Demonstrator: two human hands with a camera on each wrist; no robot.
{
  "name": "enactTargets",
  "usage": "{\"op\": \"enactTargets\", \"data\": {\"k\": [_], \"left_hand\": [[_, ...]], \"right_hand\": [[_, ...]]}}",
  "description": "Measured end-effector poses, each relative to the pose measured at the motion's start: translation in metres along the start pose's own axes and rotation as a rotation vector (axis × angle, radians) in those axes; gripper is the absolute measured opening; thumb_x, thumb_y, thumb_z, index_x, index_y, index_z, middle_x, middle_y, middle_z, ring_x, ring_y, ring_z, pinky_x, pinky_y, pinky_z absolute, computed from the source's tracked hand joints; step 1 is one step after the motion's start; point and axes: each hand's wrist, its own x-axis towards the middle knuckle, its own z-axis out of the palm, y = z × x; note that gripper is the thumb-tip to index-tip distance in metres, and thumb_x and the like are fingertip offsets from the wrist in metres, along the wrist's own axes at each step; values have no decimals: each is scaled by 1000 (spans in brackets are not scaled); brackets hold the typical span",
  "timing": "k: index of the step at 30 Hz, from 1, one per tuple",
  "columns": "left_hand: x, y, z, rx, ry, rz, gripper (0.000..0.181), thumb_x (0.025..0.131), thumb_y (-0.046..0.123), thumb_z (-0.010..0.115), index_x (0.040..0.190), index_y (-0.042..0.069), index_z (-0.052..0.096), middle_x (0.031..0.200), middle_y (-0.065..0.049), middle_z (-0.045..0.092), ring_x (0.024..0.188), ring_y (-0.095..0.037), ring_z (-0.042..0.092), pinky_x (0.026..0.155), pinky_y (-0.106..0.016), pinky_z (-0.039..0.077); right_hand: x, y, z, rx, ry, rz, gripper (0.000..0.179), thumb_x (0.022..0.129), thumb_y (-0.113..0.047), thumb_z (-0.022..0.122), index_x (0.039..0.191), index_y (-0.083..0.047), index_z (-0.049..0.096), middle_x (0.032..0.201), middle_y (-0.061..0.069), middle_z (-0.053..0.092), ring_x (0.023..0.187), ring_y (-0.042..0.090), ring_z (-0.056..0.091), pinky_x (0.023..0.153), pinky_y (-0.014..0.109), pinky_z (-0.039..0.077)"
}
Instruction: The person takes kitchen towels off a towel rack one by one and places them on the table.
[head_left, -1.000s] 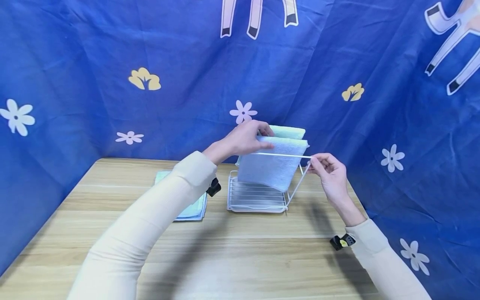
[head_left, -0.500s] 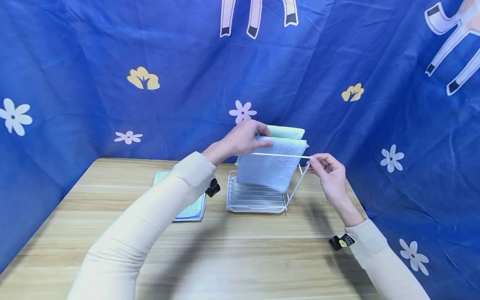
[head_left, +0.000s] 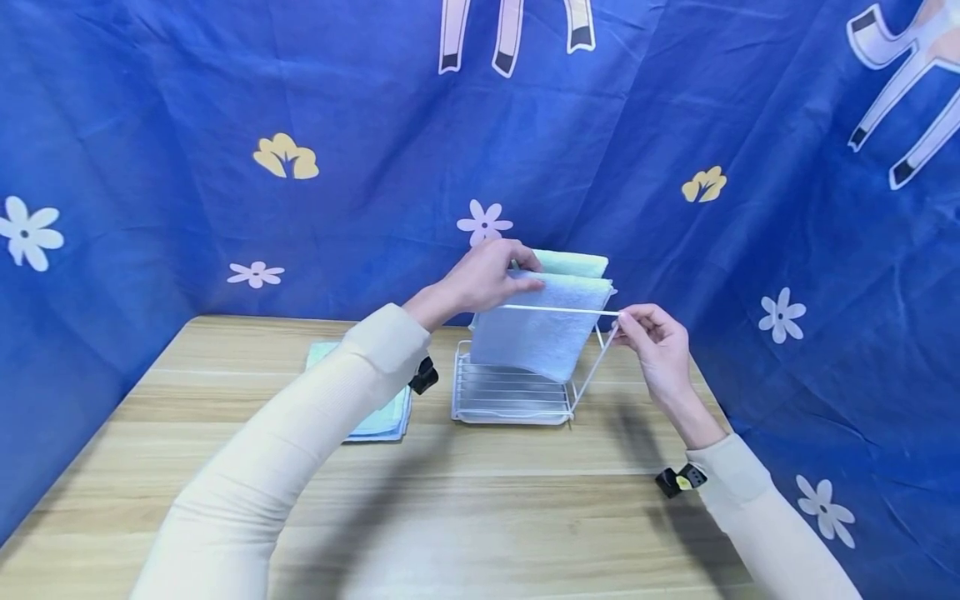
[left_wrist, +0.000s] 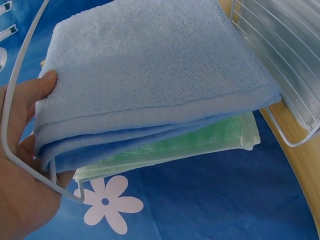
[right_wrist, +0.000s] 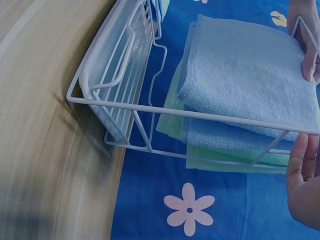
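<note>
A folded light-blue towel [head_left: 540,333] hangs over the upper bars of a white wire rack [head_left: 513,419]. My left hand [head_left: 491,277] pinches its upper left part, thumb on the near face and the other fingers behind, largely hidden. In the left wrist view, the towel's layered lower folds [left_wrist: 135,135] show beside the rack's bent wire. Behind it hangs a folded pale-green towel [head_left: 573,263], mostly covered by the blue one. At the rack's upper right corner, my right hand [head_left: 660,346] pinches the white wire frame [right_wrist: 225,119] between thumb and fingers.
Left of the rack, a stack of folded blue and green towels [head_left: 384,421] lies on the wooden table [head_left: 525,517], partly hidden by the left arm. A blue patterned curtain [head_left: 390,150] stands behind the table and along its sides. A tray [right_wrist: 92,87] forms the rack's base.
</note>
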Motion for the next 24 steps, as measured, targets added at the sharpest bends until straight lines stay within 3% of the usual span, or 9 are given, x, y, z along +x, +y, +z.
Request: {"op": "enactTargets", "data": {"k": [5, 11, 24], "left_hand": [[1, -1, 1, -3, 6, 2, 23, 99, 32, 76, 114, 15, 80, 116, -1, 78, 103, -18, 67, 94, -36, 53], [2, -1, 1, -17, 16, 13, 23, 98, 31, 77, 114, 14, 80, 115, -2, 77, 101, -18, 66, 91, -36, 53], [1, 2, -3, -8, 59, 72, 21, 99, 27, 76, 111, 10, 80, 111, -6, 77, 99, -21, 66, 94, -38, 50]], "right_hand": [[0, -2, 1, 8, 9, 13, 6, 100, 6, 65, 98, 2, 70, 80, 3, 75, 73, 12, 73, 70, 26, 63], [1, -2, 0, -2, 5, 23, 22, 98, 10, 65, 94, -10, 73, 79, 1, 74, 72, 11, 72, 70, 25, 62], [2, 0, 2, 23, 23, 43, 28, 98, 12, 62, 91, -13, 72, 76, -1, 72, 71, 8, 71, 69, 21, 61]]}}
